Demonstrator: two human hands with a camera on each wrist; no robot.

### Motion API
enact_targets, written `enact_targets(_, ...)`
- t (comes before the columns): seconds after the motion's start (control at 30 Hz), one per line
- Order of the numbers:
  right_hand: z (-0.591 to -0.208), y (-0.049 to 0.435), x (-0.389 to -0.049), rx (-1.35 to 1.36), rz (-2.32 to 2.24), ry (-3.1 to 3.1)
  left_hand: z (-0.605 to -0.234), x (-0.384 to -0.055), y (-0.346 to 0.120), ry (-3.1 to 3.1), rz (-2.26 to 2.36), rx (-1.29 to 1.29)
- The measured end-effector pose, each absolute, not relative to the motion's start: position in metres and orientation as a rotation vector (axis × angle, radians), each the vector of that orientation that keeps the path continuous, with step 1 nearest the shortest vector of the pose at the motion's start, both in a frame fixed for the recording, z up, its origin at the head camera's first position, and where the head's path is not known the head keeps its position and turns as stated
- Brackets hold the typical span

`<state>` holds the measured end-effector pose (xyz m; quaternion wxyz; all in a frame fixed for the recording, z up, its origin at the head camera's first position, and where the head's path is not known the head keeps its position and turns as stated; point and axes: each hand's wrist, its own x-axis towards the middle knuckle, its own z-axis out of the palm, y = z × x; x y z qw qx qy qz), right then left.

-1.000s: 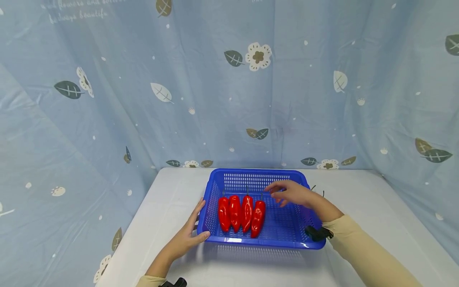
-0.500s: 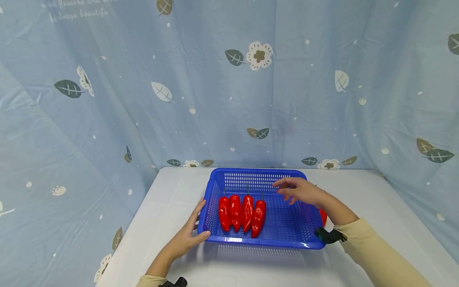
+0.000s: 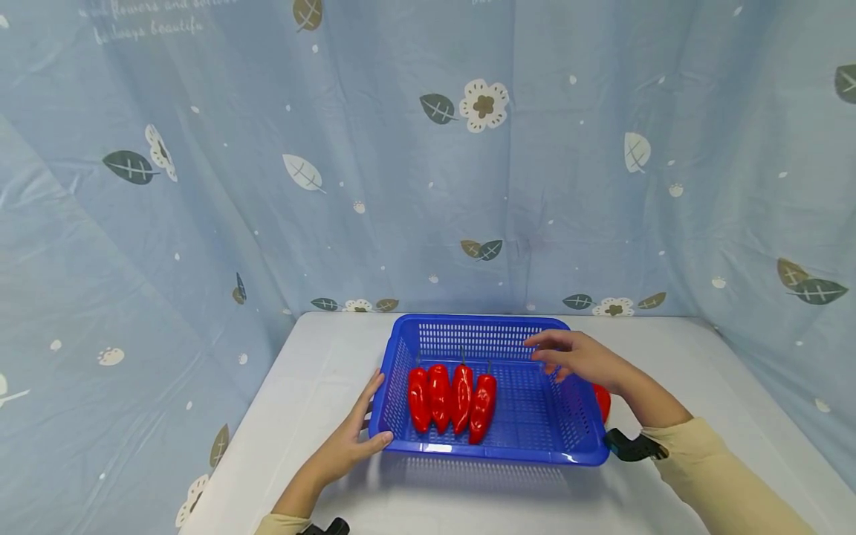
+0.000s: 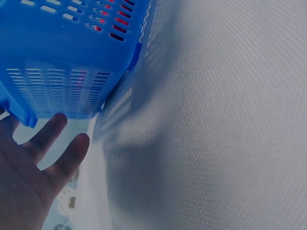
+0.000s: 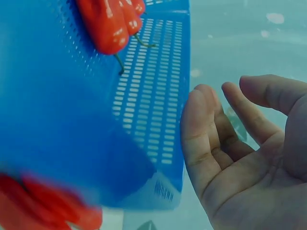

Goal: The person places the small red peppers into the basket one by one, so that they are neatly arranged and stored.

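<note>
A blue plastic basket (image 3: 521, 455) with slotted walls stands on the white table. Several glossy red peppers (image 3: 461, 397) lie side by side in its left half, stems toward the back. My left hand (image 3: 344, 443) rests at the basket's left side, thumb at the front left corner and straight fingers along the left rim. In the left wrist view, two fingers (image 4: 62, 153) spread apart near the basket wall. Above the basket's right end hovers my right hand (image 3: 582, 358), its fingers loosely bent and holding nothing.
More red peppers (image 5: 53, 203) lie outside the basket, just past its right side, mostly hidden behind the right arm in the head view. A blue patterned curtain (image 3: 414, 186) hangs behind and at the sides of the white table (image 3: 321, 357).
My right hand has moved right, away from the peppers in the basket and toward its right rim. The left hand, basket and peppers inside have stayed in place.
</note>
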<state>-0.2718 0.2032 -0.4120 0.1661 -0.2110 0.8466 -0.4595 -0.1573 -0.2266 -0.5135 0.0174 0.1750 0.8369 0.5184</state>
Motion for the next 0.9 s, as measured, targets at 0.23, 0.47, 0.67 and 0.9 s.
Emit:
enact_targets(0.23,-0.412,0.225,-0.264,-0.563,-1.362,2.464,-0.512,-0.157,-0.226,2.586,1.607,0.514)
enact_targets(0.47,-0.418,0.243,-0.260,-0.521,-1.402,2.524,-0.512,-0.157,-0.227,2.590,1.610,0.518)
enact_targets(0.67,-0.429,0.258,-0.254,-0.408,-1.417,2.597,-0.512,-0.157,-0.227,2.583,1.607,0.507)
enact_targets(0.9,-0.447,0.271,-0.249,-0.282,-1.384,2.654,-0.513,-0.157,-0.227,2.592,1.603,0.507)
